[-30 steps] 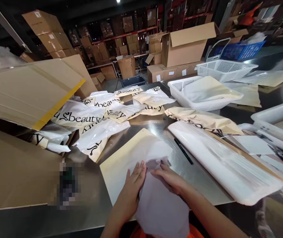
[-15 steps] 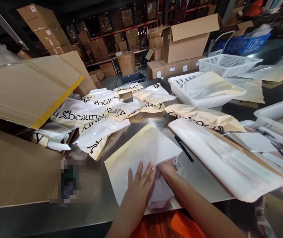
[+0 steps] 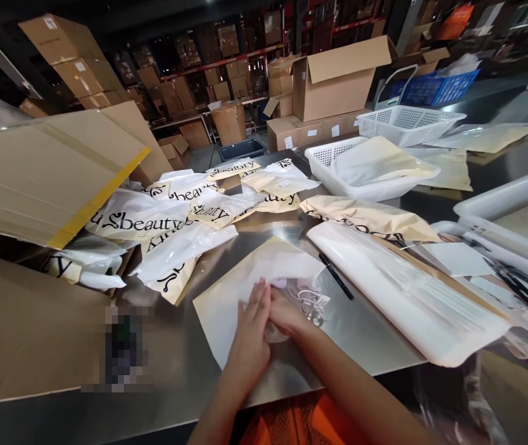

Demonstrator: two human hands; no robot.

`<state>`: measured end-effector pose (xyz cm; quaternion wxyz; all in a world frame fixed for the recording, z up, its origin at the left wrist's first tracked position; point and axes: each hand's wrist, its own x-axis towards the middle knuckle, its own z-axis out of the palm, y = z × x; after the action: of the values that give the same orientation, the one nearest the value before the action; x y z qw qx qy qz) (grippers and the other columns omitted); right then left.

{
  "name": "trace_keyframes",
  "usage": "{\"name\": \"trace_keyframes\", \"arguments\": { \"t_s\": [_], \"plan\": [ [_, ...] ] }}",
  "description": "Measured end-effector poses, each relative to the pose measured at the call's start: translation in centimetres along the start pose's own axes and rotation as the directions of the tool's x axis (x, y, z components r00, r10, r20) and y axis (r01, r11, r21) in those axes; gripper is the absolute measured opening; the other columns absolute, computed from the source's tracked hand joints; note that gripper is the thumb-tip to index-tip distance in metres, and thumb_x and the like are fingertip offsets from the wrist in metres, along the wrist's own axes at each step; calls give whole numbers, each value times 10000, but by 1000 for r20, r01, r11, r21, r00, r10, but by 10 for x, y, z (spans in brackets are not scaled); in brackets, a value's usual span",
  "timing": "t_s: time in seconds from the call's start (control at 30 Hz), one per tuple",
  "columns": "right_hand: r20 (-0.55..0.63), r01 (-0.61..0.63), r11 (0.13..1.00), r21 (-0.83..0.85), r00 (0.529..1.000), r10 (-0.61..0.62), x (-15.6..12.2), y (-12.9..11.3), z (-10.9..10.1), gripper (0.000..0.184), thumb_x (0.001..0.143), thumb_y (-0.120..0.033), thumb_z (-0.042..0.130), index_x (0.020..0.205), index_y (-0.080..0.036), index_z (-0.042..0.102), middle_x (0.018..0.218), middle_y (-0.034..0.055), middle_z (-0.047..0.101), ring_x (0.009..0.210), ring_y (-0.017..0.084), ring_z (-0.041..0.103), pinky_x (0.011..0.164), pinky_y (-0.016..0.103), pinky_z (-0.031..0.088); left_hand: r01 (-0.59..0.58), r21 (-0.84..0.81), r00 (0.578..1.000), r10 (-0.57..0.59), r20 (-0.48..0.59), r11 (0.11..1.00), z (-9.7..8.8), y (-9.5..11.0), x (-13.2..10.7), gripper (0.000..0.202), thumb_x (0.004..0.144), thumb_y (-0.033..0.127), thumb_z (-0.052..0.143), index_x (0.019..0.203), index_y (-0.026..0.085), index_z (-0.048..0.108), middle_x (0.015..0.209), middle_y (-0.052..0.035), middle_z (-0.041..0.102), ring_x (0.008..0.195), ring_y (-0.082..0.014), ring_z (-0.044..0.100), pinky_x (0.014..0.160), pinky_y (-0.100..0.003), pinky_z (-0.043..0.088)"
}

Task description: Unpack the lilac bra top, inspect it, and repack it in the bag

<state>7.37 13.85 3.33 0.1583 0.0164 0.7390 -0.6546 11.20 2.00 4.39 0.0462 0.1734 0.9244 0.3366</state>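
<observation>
A pale, translucent mailer bag (image 3: 226, 303) lies on the metal table in front of me, a corner pointing away. My left hand (image 3: 253, 321) rests on it, fingers stretched out and held together. Against it sits my right hand (image 3: 286, 312), bent at the wrist, its fingertips hidden beside the left hand. Right of the hands, a pale lilac item (image 3: 294, 289) with thin white cords (image 3: 309, 301) and a small tag (image 3: 323, 300) shows at the bag; its kind is unclear. A black pen (image 3: 336, 277) lies beyond the bag's right side.
Printed mailer bags (image 3: 152, 216) are spread at the left beside a large open carton (image 3: 60, 167). A stack of clear plastic bags (image 3: 402, 296) lies right. Scissors (image 3: 518, 287) lie near a white tray (image 3: 481, 213). White baskets (image 3: 319, 157) stand behind.
My right hand has come out from under the bag's layer and moved left against my left hand. The lilac item and its cords now show more. My left fingers have drawn together.
</observation>
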Motion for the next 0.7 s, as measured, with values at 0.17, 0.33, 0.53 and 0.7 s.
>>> {"name": "trace_keyframes", "arguments": {
  "t_s": [0.17, 0.33, 0.53, 0.7],
  "plan": [
    [-114, -55, 901, -431, 993, 6, -41, 16, -62, 618, 822, -646, 577, 802, -31, 636, 842, 54, 541, 706, -21, 417, 637, 70, 256, -84, -55, 981, 72, -181, 995, -24, -17, -1, 998, 709, -92, 302, 1591, 302, 53, 1646, -5, 119, 1517, -167, 109, 1231, -495, 194],
    [-254, -131, 645, -752, 962, -100, -55, 56, -99, 818, 744, -671, 655, 1399, -193, 548, 1344, 71, 421, 1224, 181, 433, 1026, 246, 414, -98, -33, 981, 90, -172, 995, -23, -11, 3, 1009, 691, -113, 294, 1593, 263, 42, 1647, -35, 119, 1519, -185, 103, 1237, -490, 175],
    [-3, -17, 485, -874, 1000, 30, -52, 41, -65, 371, 923, -375, 542, 1240, -201, 628, 1305, 76, 454, 1291, 202, 409, 1080, 284, 388, -68, -5, 992, 68, -108, 998, -22, -6, 3, 983, 723, -105, 284, 1592, 289, 44, 1652, -23, 85, 1522, -197, 81, 1229, -517, 186],
    [106, 14, 861, -508, 993, 46, -34, 7, -51, 392, 947, -277, 358, 1250, -125, 556, 929, 46, 584, 695, 10, 513, 633, 64, 347, -79, 15, 997, 79, 20, 997, -18, -7, -6, 1054, 679, -114, 285, 1585, 350, 10, 1651, 18, 63, 1524, -193, 57, 1232, -537, 150]
  ]
}}
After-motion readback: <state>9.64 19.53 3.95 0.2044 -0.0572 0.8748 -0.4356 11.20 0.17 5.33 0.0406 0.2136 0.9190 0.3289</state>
